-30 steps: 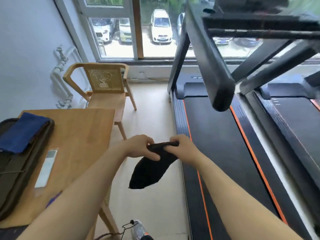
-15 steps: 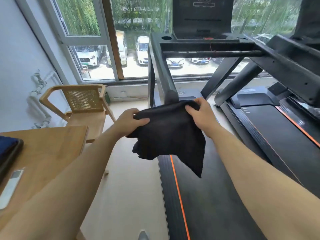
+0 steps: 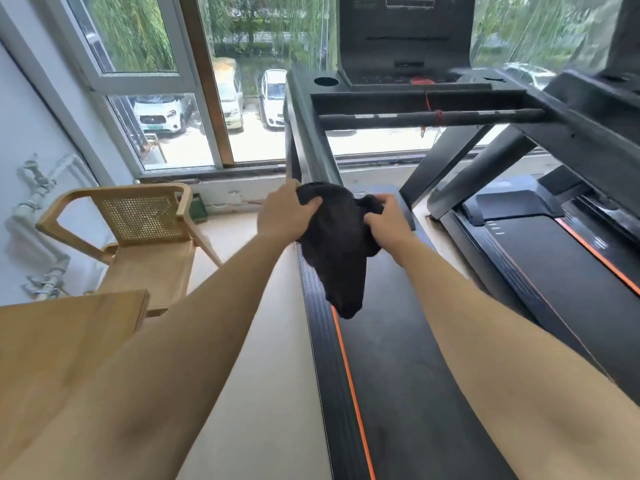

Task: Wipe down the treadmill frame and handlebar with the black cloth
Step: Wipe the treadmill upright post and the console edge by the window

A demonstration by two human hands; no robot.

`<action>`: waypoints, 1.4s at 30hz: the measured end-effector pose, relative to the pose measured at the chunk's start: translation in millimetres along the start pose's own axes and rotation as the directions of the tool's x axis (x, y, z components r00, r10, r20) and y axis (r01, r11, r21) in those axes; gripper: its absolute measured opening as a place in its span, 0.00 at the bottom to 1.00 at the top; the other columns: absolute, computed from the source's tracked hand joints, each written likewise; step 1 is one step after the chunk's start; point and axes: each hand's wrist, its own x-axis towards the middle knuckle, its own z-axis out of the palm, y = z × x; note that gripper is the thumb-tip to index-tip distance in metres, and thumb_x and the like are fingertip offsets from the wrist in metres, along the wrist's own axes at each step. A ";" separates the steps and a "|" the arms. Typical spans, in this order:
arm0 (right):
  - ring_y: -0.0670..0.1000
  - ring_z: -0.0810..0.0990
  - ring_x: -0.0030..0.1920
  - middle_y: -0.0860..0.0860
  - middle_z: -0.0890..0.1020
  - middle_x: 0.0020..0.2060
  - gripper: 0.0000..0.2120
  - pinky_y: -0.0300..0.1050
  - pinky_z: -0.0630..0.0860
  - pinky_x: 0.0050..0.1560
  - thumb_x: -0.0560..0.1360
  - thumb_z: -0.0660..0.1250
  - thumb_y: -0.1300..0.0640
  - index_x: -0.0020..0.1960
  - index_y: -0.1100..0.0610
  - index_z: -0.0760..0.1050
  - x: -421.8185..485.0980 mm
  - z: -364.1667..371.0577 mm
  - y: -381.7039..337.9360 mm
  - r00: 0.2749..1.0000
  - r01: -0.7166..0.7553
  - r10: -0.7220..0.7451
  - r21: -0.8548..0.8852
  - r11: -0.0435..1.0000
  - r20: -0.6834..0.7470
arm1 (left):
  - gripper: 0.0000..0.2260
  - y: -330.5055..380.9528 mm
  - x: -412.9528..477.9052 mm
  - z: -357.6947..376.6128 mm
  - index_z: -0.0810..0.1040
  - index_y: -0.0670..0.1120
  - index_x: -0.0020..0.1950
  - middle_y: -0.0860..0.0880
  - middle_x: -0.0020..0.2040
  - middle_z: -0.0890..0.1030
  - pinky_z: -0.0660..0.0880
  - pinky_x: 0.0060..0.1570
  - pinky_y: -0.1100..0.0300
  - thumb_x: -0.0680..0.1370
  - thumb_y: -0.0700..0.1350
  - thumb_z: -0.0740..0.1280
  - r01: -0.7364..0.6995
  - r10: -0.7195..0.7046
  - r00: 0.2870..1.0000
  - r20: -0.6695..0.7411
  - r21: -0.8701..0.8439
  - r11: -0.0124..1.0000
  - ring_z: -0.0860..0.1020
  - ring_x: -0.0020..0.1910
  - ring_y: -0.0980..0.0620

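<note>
Left grip (image 3: 287,216): fingers curled over the top of the black cloth (image 3: 337,244), pinching a bunched fold. Right grip (image 3: 388,223): fingers curled into the cloth's other upper corner, likewise pinching. The two grips sit near each other, with the cloth gathered between them and its loose tail hanging toward 6 o'clock over the belt (image 3: 398,358). The cloth sits at the near end of the treadmill's left side rail (image 3: 311,140), and that end is hidden behind the fabric, so I cannot tell whether there is contact yet. Key relation: the rail's long axis runs from the cloth straight away toward 12 o'clock, rising to the console (image 3: 405,39). My left grip lies just beside that line; the right is offset toward 3 o'clock. Judgement: the wipe stroke should go lengthwise along the rail, left grip leading. The crossbar handlebar (image 3: 433,116) lies at 1 o'clock, well apart, axis 9-to-3; the right grip is the nearer one. Off at 9 o'clock: chair (image 3: 138,220); desk (image 3: 52,341) at 8.
</note>
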 end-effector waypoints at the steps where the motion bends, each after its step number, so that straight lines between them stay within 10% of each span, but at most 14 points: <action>1: 0.54 0.76 0.57 0.54 0.76 0.63 0.22 0.48 0.77 0.53 0.75 0.63 0.59 0.69 0.56 0.67 1.2 7.3 9.5 1.000 -0.031 0.031 0.009 0.999 -0.005 | 0.14 0.5 -5.0 9.4 0.73 0.49 0.51 0.50 0.47 0.77 0.72 0.50 0.51 0.78 0.58 0.67 0.021 -0.019 0.998 -0.055 0.022 1.000 0.78 0.51 0.44; 7: 0.47 0.78 0.49 0.48 0.77 0.50 0.09 0.44 0.73 0.49 0.78 0.67 0.56 0.58 0.54 0.72 -18.4 31.7 34.8 0.902 0.078 -0.079 -0.019 0.997 -0.425 | 0.12 1.8 -51.7 42.2 0.73 0.48 0.54 0.51 0.55 0.70 0.69 0.54 0.65 0.76 0.48 0.73 0.004 -0.107 0.896 -0.430 -0.234 0.972 0.73 0.56 0.49; 11: 0.42 0.78 0.45 0.43 0.80 0.43 0.07 0.40 0.73 0.45 0.82 0.60 0.56 0.52 0.53 0.77 -40.6 39.6 37.6 0.916 0.144 -0.095 0.100 0.984 -0.390 | 0.02 10.2 -81.5 60.1 0.73 0.50 0.55 0.53 0.52 0.77 0.76 0.53 0.57 0.83 0.47 0.63 0.092 -0.251 0.941 -0.227 -0.543 0.835 0.77 0.48 0.57; 20: 0.48 0.77 0.67 0.47 0.79 0.67 0.25 0.53 0.71 0.71 0.80 0.58 0.41 0.73 0.48 0.73 -22.7 49.0 39.8 0.998 -0.020 -0.009 0.513 0.858 0.054 | 0.25 30.0 -73.4 80.9 0.59 0.54 0.82 0.55 0.79 0.66 0.62 0.75 0.56 0.85 0.55 0.56 0.220 -0.281 0.959 0.038 -0.724 0.653 0.66 0.76 0.54; 24: 0.43 0.76 0.66 0.43 0.79 0.67 0.25 0.49 0.72 0.69 0.81 0.53 0.40 0.74 0.46 0.70 -34.1 64.9 48.1 0.995 0.094 -0.066 0.421 0.902 -0.079 | 0.29 19.7 -38.3 74.4 0.56 0.55 0.82 0.56 0.80 0.63 0.60 0.77 0.53 0.81 0.54 0.60 0.153 -0.160 0.985 0.063 -0.744 0.650 0.63 0.77 0.55; 28: 0.30 0.73 0.60 0.39 0.76 0.65 0.24 0.25 0.69 0.57 0.82 0.51 0.44 0.77 0.47 0.66 -51.5 80.9 51.7 0.949 0.234 -0.158 0.276 0.932 -0.271 | 0.31 9.5 -23.8 78.4 0.57 0.58 0.81 0.56 0.80 0.63 0.62 0.76 0.48 0.78 0.52 0.60 0.108 -0.095 0.993 0.063 -0.793 0.599 0.64 0.77 0.54; 33: 0.51 0.79 0.64 0.49 0.80 0.65 0.29 0.55 0.75 0.67 0.75 0.60 0.43 0.76 0.47 0.68 -8.6 53.5 46.9 0.992 0.111 -0.125 0.431 0.896 0.005 | 0.31 7.6 -74.4 107.9 0.62 0.56 0.80 0.56 0.77 0.69 0.63 0.76 0.48 0.77 0.62 0.56 0.131 -0.238 0.971 0.028 -0.893 0.430 0.68 0.75 0.57; 38: 0.52 0.84 0.56 0.52 0.86 0.55 0.18 0.45 0.79 0.53 0.83 0.57 0.49 0.68 0.53 0.77 -9.1 51.1 50.1 0.992 -0.104 0.029 0.652 0.751 0.124 | 0.26 29.7 -81.4 98.0 0.61 0.54 0.81 0.56 0.79 0.65 0.61 0.77 0.50 0.82 0.54 0.54 0.045 -0.214 0.966 -0.146 -0.718 0.695 0.63 0.77 0.58; 42: 0.41 0.85 0.47 0.45 0.87 0.48 0.18 0.34 0.79 0.44 0.85 0.53 0.43 0.54 0.47 0.81 -40.2 61.5 57.0 0.987 -0.147 0.153 0.612 0.777 0.043 | 0.30 26.4 -41.3 78.0 0.55 0.54 0.82 0.55 0.83 0.54 0.52 0.78 0.59 0.81 0.50 0.60 0.069 -0.089 0.996 -0.001 -0.628 0.775 0.54 0.80 0.57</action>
